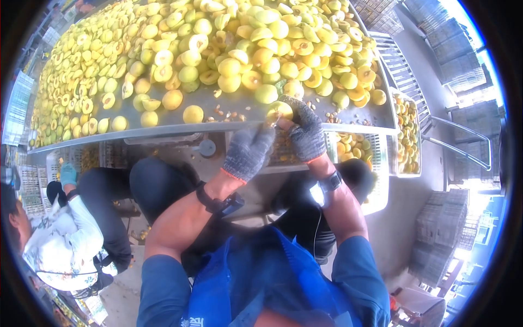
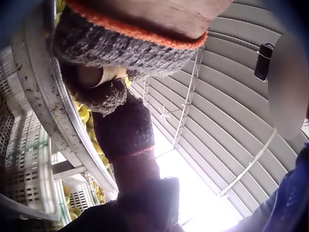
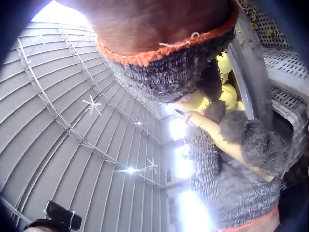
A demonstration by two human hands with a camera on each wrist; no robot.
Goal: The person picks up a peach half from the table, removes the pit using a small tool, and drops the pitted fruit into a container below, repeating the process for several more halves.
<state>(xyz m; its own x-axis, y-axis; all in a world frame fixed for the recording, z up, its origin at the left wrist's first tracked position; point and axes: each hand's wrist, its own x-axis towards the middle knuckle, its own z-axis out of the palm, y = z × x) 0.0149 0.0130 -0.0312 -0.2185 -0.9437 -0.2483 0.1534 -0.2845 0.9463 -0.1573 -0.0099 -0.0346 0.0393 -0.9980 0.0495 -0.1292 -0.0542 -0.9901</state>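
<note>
Both hands wear grey knitted gloves with orange cuffs and meet at the metal table's front edge in the head view. The right hand [image 1: 308, 132] [image 2: 124, 126] curls round a yellow-green fruit [image 1: 279, 111] from its right side. Close on its left, the left hand [image 1: 249, 151] [image 3: 234, 176] grips a tool with a pale handle [image 3: 224, 144]. The handle's narrow dark tip points at the fruit in the right wrist view. Gloved fingers hide part of the handle and much of the fruit.
A large heap of whole and halved fruit [image 1: 229, 68] covers the metal table [image 1: 180, 128]. Crates of fruit [image 1: 404, 136] stand at the right and below the edge. Small pits or scraps lie near the rim. Another person [image 1: 65, 240] sits at the left.
</note>
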